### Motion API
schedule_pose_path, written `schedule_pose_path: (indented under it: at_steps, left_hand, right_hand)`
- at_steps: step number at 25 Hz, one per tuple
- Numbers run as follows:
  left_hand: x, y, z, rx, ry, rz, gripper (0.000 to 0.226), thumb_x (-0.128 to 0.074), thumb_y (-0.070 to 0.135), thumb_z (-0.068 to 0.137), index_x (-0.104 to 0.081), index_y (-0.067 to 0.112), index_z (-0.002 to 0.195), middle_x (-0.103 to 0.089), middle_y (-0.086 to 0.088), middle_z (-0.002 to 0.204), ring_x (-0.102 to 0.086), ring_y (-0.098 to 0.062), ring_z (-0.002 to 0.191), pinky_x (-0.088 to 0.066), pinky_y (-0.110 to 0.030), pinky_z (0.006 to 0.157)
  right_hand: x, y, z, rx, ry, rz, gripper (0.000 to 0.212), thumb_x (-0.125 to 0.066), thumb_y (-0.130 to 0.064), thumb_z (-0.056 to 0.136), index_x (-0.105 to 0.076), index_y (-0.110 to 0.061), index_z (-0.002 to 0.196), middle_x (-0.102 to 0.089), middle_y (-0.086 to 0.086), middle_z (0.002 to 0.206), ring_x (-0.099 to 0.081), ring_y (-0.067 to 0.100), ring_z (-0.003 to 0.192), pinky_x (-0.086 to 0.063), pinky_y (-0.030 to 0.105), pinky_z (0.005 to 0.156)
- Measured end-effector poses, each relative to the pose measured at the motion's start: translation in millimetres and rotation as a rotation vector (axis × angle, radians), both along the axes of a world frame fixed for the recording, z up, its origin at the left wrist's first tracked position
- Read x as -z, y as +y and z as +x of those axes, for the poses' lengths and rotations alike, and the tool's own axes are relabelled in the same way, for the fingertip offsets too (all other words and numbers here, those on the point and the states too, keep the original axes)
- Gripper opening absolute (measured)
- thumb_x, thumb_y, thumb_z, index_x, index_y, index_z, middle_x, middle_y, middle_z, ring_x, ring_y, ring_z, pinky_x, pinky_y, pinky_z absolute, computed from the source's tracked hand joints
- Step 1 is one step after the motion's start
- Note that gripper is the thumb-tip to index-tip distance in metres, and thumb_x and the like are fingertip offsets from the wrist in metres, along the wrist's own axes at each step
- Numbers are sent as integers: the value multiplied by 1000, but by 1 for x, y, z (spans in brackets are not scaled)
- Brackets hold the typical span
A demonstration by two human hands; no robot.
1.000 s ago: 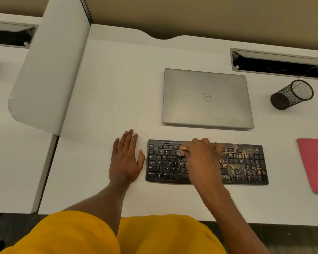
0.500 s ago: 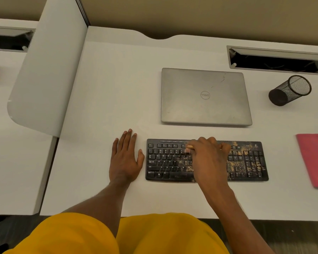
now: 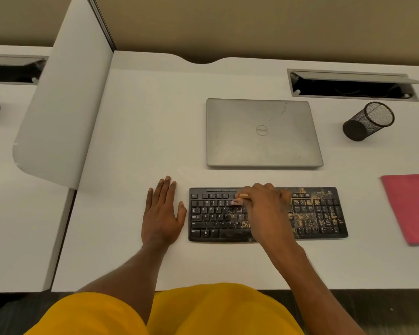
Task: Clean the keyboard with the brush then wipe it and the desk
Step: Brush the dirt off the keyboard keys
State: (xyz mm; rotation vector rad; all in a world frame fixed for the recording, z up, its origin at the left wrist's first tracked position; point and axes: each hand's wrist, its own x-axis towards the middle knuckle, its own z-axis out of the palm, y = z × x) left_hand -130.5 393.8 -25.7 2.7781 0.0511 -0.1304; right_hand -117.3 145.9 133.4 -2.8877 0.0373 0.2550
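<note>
Working white table, keyboard lying near its front edge, tan grit thickest on right half. Am resting left hand flat, fingers spread, beside keyboard. Right hand is closing on brush, mostly hidden. Should be sweeping short strokes rightward, bristles between keys.

Head camera looks steeply down over desk.

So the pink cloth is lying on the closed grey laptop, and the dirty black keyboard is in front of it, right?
Not quite. The head view shows the pink cloth lying on the white desk, right of the dirty black keyboard. The closed grey laptop has nothing on it.
</note>
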Motion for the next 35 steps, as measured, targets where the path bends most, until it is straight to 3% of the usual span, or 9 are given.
schedule_pose_path:
  at_steps: [4,9,12,15,19,22,25,28,35]
  left_hand:
    - [-1,0,0,-1,3,-8,70,-32,47,105,-18,20,168,-6,4,177,7,-7,162,0,-39,133]
    - [-1,0,-1,-1,-2,-9,69,-32,48,106,-18,20,168,-6,3,177,6,-7,162,-2,-40,133]
    - [0,0,-1,-3,-1,-6,70,-32,48,106,-18,20,168,-6,3,177,6,-8,162,-2,-40,133]
    - [1,0,0,-5,1,-1,69,-31,49,106,-19,21,168,-6,4,177,5,-8,162,-3,-41,133]
    - [1,0,0,-4,-1,-3,69,-31,48,105,-20,21,168,-7,4,177,5,-7,162,-3,-41,133]
    - [1,0,0,-5,7,-4,70,-30,49,105,-18,22,168,-6,4,177,5,-8,162,-3,-41,133]
    - [2,1,0,-6,9,-4,70,-30,49,105,-18,22,168,-5,4,177,6,-7,162,-2,-40,133]
    - [2,1,0,-5,6,-5,70,-29,49,105,-18,22,168,-6,4,177,6,-7,162,-2,-40,133]
    - [3,1,0,-5,3,0,70,-27,51,105,-18,22,168,-7,4,177,5,-9,162,-3,-42,133]
  right_hand:
    - [3,11,-1,-63,56,121,16,-54,-37,100,-68,-39,106,-63,-18,100,-46,9,100,-21,35,84]
    - [4,-7,-3,12,-12,-35,15,-55,-26,101,-66,-35,98,-58,-16,86,-44,10,87,-14,33,75]
    - [4,-1,-6,54,-78,280,20,-48,-30,102,-66,-25,96,-65,-9,82,-55,13,80,-38,37,80]
    - [10,10,-14,127,-74,506,29,-43,-38,97,-66,-21,95,-63,-9,74,-59,13,70,-52,43,66]
    - [24,7,-23,83,-8,411,26,-44,-34,100,-63,-20,90,-62,-8,73,-57,14,69,-52,41,66]
    - [19,5,-21,109,-57,528,20,-52,-21,101,-65,-18,86,-60,-7,67,-56,10,61,-46,25,53]
    - [18,6,-20,91,-142,556,19,-52,-21,102,-68,-17,92,-61,-6,69,-56,12,64,-46,33,55]
    - [31,2,-25,55,-51,515,18,-51,-24,101,-68,-20,95,-63,-6,75,-56,17,71,-48,41,63]
    - [27,-3,-25,118,-156,595,23,-48,-22,103,-64,-18,87,-59,-4,68,-54,15,62,-43,35,54]
